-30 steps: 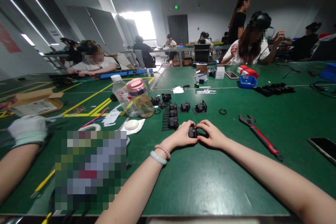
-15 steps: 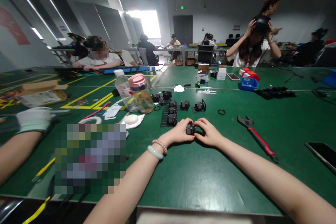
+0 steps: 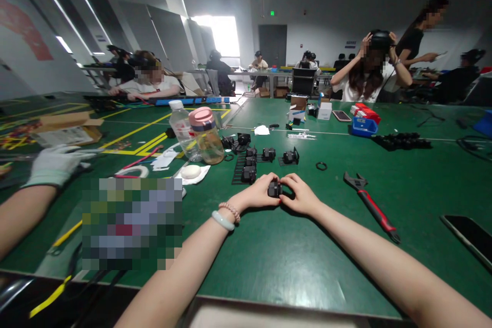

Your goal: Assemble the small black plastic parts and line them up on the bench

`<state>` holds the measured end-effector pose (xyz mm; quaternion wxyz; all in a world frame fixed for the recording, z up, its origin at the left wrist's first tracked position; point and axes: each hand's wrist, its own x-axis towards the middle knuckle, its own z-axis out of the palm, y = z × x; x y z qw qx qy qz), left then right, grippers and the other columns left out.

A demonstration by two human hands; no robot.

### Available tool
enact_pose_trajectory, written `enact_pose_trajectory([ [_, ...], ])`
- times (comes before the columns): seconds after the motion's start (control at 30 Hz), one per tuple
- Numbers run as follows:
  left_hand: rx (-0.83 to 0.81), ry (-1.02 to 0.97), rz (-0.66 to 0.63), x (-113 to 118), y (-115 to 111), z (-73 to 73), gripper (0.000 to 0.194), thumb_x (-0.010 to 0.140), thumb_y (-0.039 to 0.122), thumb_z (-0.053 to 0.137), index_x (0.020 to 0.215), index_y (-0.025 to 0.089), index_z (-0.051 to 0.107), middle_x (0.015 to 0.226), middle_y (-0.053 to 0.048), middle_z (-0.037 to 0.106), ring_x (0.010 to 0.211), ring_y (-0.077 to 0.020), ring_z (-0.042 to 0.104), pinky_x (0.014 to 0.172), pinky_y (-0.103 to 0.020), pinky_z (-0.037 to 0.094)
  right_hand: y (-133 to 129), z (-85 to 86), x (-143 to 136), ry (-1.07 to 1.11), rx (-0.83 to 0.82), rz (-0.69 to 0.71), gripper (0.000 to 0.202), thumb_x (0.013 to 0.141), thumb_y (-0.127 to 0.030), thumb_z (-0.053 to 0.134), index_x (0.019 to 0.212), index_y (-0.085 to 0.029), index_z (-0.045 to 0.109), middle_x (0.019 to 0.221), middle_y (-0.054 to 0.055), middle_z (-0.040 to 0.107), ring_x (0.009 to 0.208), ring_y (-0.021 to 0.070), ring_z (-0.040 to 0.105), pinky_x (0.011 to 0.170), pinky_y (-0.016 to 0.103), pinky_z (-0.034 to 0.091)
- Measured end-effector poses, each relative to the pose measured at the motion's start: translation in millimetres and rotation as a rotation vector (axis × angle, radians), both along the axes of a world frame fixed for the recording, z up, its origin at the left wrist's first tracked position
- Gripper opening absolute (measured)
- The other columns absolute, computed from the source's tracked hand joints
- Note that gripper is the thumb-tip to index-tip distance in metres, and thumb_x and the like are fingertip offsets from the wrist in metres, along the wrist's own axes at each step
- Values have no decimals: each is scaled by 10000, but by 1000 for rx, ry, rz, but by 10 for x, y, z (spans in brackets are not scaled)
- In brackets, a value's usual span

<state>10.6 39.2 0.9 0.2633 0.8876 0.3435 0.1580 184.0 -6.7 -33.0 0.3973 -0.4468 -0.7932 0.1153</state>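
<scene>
A small black cable gland [image 3: 274, 189] is held just above or on the green table; its underside is hidden. My left hand [image 3: 258, 192] is closed around its left side, thumb and fingers gripping the body. At its right end, the curled thumb and fingertips of my right hand [image 3: 302, 196] close on it, leaving a gap inside the curl. Just beyond my hands lie several more black glands [image 3: 249, 173], some on comb-like black pieces. To the right of them, a loose black hex nut [image 3: 322, 166] lies flat. An adjustable wrench [image 3: 373, 207] with red-black handles rests right of my right hand.
A pink-lidded bottle [image 3: 207, 138] and a clear plastic bottle [image 3: 183, 130] stand left of the glands. A co-worker's gloved hand [image 3: 57, 164] is at far left. One phone [image 3: 469, 236] lies at right. A blue bin [image 3: 364, 126] stands farther back.
The view has shifted slightly. Both my hands keep hold of the cable gland with little visible change. The co-worker's gloved hand has moved, and a standing person at the back has moved right.
</scene>
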Motion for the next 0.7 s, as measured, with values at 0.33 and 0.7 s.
enact_pose_trajectory([
  [0.33,-2,-15,24,-4,-22,14,496,555,291,626,1010,193,456,886,-28,483,828,-194,474,743,-325,402,11,-19,-9,3,-3,-7,387,658,-222,567,1038,-208,490,971,58,466,889,192,487,804,343,418],
  [0.7,36,-23,-4,-48,52,-105,511,555,324,637,1016,205,451,896,-29,473,854,-199,470,754,-331,399,-8,-10,-18,-11,4,-2,374,670,-229,567,1034,-205,488,969,55,469,880,183,491,795,334,420],
])
